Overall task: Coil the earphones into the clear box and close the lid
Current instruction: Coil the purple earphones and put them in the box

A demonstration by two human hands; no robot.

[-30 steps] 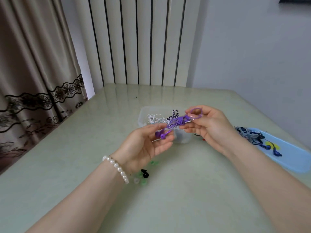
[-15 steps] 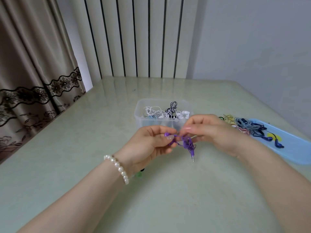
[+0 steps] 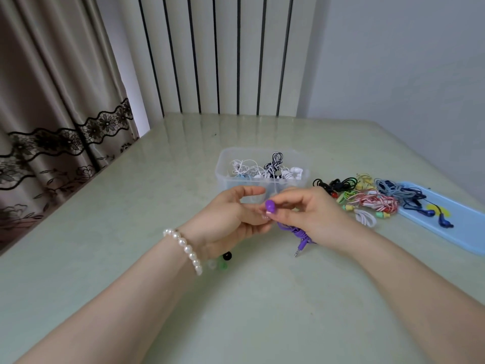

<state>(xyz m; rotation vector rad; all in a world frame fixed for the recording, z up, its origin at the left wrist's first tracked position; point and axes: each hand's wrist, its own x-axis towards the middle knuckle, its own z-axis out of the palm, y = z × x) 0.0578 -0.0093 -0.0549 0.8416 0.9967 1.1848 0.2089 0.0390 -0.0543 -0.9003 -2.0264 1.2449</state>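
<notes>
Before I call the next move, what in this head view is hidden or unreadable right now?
- Purple earphones: most of the coil is behind the right hand and left hand; how tightly it is wound cannot be told.
- Clear box: near wall partly covered by both hands; free room inside is unclear.
- Blue lid: cut off by the right edge.
- Small ear tips: partly behind the left wrist.

The pale green table (image 3: 131, 232) carries a clear box (image 3: 236, 179), loose earphone bundles (image 3: 372, 200), a blue lid (image 3: 467, 232) and small eartips (image 3: 227, 256).
</notes>
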